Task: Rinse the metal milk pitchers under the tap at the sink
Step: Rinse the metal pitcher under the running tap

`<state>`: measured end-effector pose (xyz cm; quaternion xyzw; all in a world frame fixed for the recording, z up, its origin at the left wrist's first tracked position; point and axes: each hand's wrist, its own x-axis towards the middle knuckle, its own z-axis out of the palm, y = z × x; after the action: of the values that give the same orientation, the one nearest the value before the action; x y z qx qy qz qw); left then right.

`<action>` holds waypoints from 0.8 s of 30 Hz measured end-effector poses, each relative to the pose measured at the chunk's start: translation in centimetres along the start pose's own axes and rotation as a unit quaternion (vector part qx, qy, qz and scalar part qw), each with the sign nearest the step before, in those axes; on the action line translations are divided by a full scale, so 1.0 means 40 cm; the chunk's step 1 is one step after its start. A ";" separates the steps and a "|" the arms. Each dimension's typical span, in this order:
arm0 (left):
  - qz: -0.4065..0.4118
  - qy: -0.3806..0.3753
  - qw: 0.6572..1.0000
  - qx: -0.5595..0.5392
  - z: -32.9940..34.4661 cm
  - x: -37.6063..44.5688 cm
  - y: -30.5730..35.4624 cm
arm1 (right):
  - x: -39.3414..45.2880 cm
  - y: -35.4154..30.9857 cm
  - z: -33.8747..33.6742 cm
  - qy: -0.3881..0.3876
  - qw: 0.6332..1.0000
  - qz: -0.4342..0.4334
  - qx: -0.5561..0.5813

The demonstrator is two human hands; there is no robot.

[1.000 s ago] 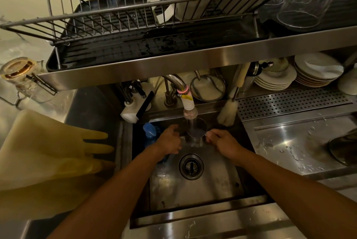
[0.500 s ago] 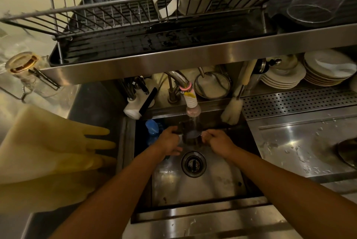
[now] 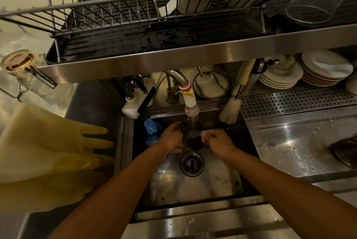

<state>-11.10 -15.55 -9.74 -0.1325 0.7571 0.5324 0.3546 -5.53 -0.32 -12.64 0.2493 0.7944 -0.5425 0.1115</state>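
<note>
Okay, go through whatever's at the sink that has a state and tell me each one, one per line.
Tap: running, water falling into the pitcher.
Milk pitcher: held under the tap, mouth up.
Left hand: gripping the pitcher's left side.
Right hand: closed at the pitcher's right side.
Sink: wet, drain unplugged.
Drying rack: its tray wet.
Yellow gloves: off, draped left of the sink.

Sink (image 3: 195, 190) at centre, drain (image 3: 191, 163) in its floor. Tap (image 3: 190, 101) behind sink, above pitcher (image 3: 190, 136). Left hand (image 3: 171, 139) left of pitcher, right hand (image 3: 218, 141) right. Gloves (image 3: 48, 142) left of sink. Plates (image 3: 307, 73) back right, under rack shelf (image 3: 193, 59). Brush (image 3: 230, 111) right of tap.
</note>
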 end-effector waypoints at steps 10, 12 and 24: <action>-0.029 0.039 0.998 -0.032 0.002 0.033 -0.022 | 0.028 0.050 0.006 0.009 0.952 -0.145 -0.270; -0.034 0.042 0.998 -0.023 0.002 0.042 -0.032 | 0.034 0.061 0.019 -0.018 0.925 -0.172 -0.337; -0.058 0.050 0.995 0.062 0.017 0.122 -0.093 | 0.085 0.122 0.100 -0.059 0.762 -0.329 -0.555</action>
<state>-12.17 -15.53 -15.83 -0.1804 0.7965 0.4557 0.3542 -6.25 -1.67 -19.66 -0.1649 0.9818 -0.0233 0.0917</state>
